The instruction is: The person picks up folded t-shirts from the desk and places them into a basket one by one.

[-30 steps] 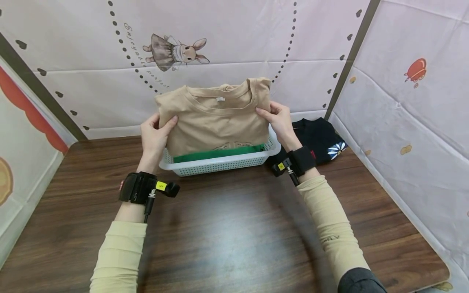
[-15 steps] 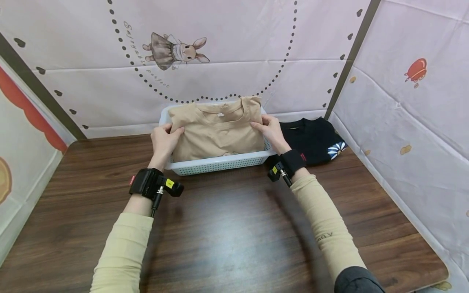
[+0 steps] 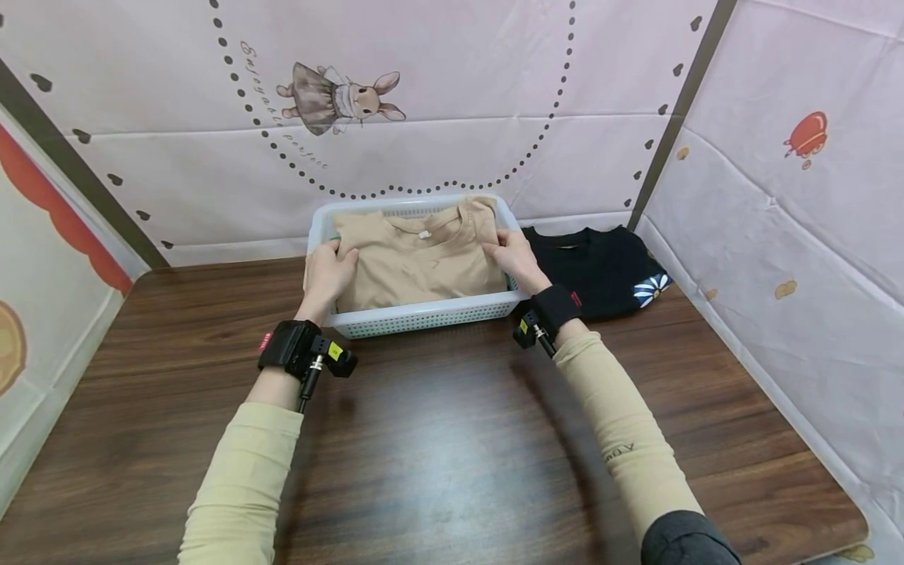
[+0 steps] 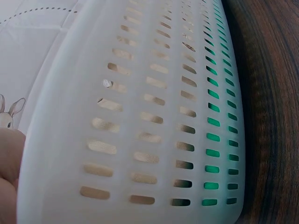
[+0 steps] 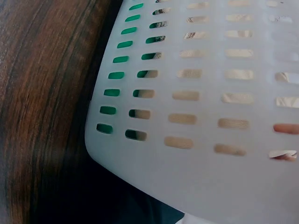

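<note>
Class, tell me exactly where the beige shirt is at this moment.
In the head view, the beige shirt sits in the pale blue basket, left of the black garment, its sides held by the left hand and right hand.

My feed shows a tan shirt [image 3: 424,271], green cloth [image 5: 112,93] and a pale-blue basket [image 3: 431,316]; at its three o'clock, a black shirt [image 3: 593,267] with a blue-and-white flower [image 3: 650,289]; a brown wood-grain bench [image 3: 424,439]; at twelve, a dark-dotted white wall [image 3: 466,71].

Tan shirt [image 3: 424,271] now down inside basket [image 3: 427,316], left hand [image 3: 328,275] and right hand [image 3: 517,257] lower
</note>
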A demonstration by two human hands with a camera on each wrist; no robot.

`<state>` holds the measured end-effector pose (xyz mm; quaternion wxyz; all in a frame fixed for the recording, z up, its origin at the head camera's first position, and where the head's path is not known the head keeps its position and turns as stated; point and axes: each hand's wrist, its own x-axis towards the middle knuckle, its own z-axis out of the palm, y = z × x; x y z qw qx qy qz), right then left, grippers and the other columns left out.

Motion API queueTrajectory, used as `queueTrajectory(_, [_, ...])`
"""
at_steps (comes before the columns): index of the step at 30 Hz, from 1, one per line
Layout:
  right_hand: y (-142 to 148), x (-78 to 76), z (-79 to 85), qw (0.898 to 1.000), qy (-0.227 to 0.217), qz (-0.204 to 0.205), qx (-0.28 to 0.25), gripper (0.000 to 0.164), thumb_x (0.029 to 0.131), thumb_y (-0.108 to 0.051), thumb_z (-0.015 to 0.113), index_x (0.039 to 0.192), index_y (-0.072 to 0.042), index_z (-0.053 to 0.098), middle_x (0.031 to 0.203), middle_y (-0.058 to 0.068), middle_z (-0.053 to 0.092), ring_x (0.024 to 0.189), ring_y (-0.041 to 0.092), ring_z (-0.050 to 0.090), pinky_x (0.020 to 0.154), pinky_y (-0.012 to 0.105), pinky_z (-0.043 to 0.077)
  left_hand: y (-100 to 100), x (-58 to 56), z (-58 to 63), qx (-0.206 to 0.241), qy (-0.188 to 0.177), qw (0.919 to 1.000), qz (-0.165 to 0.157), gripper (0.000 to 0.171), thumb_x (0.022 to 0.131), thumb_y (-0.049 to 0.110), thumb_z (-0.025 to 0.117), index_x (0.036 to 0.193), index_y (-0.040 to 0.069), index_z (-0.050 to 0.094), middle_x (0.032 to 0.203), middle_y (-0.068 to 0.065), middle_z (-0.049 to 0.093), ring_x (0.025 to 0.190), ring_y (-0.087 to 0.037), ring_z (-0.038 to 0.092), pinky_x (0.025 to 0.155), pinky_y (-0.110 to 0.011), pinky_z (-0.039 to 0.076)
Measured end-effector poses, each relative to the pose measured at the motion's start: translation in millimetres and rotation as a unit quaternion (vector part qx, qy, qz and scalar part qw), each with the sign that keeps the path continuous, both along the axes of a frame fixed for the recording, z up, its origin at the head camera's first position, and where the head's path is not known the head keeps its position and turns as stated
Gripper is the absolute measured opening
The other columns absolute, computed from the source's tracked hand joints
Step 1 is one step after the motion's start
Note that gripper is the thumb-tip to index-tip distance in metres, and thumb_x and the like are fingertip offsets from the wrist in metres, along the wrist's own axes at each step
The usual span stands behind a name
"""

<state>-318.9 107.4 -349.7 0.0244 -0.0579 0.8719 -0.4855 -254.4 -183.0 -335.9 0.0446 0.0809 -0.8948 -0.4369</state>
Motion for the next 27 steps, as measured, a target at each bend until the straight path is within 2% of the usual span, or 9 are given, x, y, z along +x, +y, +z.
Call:
queueTrajectory(4, [-2,-1.0,-0.5,1.0,-0.007,0.004,0.007,0.034,0.097,-0.013,0.05,0.128,-0.002,0.057,0.122,0.017,0.062,0.1,0.024,0.056,0.084,0.028,0.044,1,-1.9,-0.1,0.005,-0.013,0.9999,-0.007,0.054,0.102,0.022,0.035,0.149,-0.001,0.021,0.153,-0.022,0.028,0.137,-0.034,0.038,0.111,-0.047,0.035])
queueTrajectory(8, [-4,-1.9,-1.5,1.0,-0.012,0.009,0.016,0.031,0.097,-0.008,0.047,0.125,0.002,0.057,0.107,0.016,0.059,0.09,0.022,0.05,0.075,0.025,0.039,2,-4.3,-2.2,-0.001,-0.025,0.9996,-0.013,0.055,0.103,0.021,0.032,0.151,0.001,0.015,0.155,-0.022,0.024,0.141,-0.035,0.031,0.114,-0.049,0.029])
queueTrajectory(11, [-5,-3.6,-2.9,0.999,-0.005,0.013,0.052,0.023,0.096,-0.006,0.047,0.113,0.003,0.059,0.088,0.009,0.05,0.08,0.02,0.046,0.069,0.024,0.037,2,-6.9,-3.0,-0.01,-0.033,0.9991,-0.023,0.055,0.103,0.018,0.03,0.151,0.0,0.012,0.156,-0.023,0.019,0.144,-0.037,0.024,0.116,-0.049,0.025])
queueTrajectory(14, [-4,-5.6,-5.0,0.995,0.007,0.024,0.101,0.009,0.095,-0.004,0.048,0.091,0.001,0.055,0.074,0.004,0.037,0.07,0.018,0.041,0.064,0.025,0.034,3,-8.4,-3.3,-0.019,-0.035,0.9988,-0.029,0.054,0.103,0.015,0.029,0.151,0.0,0.012,0.156,-0.023,0.019,0.143,-0.038,0.023,0.116,-0.05,0.025])
queueTrajectory(17, [-4,-5.6,-6.4,0.988,0.017,0.034,0.149,0.017,0.091,0.0,0.047,0.076,-0.006,0.041,0.069,0.003,0.028,0.063,0.018,0.035,0.06,0.025,0.031,4,-7.6,-4.5,-0.03,-0.031,0.9985,-0.035,0.053,0.102,0.013,0.029,0.151,0.0,0.013,0.155,-0.024,0.02,0.143,-0.039,0.024,0.114,-0.051,0.027])
queueTrajectory(22, [-6,2.9,-3.6,0.973,0.034,0.033,0.227,0.021,0.09,-0.003,0.045,0.072,-0.01,0.037,0.07,0.003,0.035,0.059,0.017,0.038,0.054,0.024,0.032,5,-0.6,-7.9,-0.047,0.016,0.9977,-0.047,0.055,0.1,0.013,0.033,0.15,-0.001,0.015,0.154,-0.025,0.025,0.141,-0.04,0.028,0.112,-0.053,0.031])
queueTrajectory(24, [-6,8.2,0.1,0.969,0.046,0.03,0.241,0.017,0.091,-0.005,0.044,0.075,-0.006,0.04,0.071,0.006,0.038,0.059,0.019,0.039,0.054,0.026,0.034,7,2.8,-9.7,-0.065,0.057,0.995,-0.051,0.054,0.098,0.011,0.037,0.149,-0.002,0.021,0.149,-0.027,0.032,0.133,-0.042,0.04,0.107,-0.053,0.037])
queueTrajectory(26, [-3,13.1,5.3,0.969,0.07,0.012,0.235,0.011,0.092,-0.007,0.046,0.09,0.001,0.053,0.081,0.014,0.053,0.064,0.023,0.049,0.058,0.03,0.041,10,6.8,-11.8,-0.094,0.108,0.9878,-0.06,0.051,0.097,0.008,0.042,0.145,-0.003,0.03,0.142,-0.029,0.041,0.117,-0.042,0.053,0.1,-0.052,0.044])
queueTrajectory(27, [-1,14.1,7.3,0.97,0.083,0.0,0.228,0.017,0.093,-0.008,0.046,0.101,0.004,0.055,0.089,0.018,0.058,0.07,0.026,0.054,0.062,0.032,0.046,12,9.2,-13.2,-0.113,0.135,0.982,-0.07,0.049,0.096,0.006,0.043,0.143,-0.004,0.034,0.138,-0.029,0.045,0.105,-0.041,0.058,0.094,-0.051,0.047])
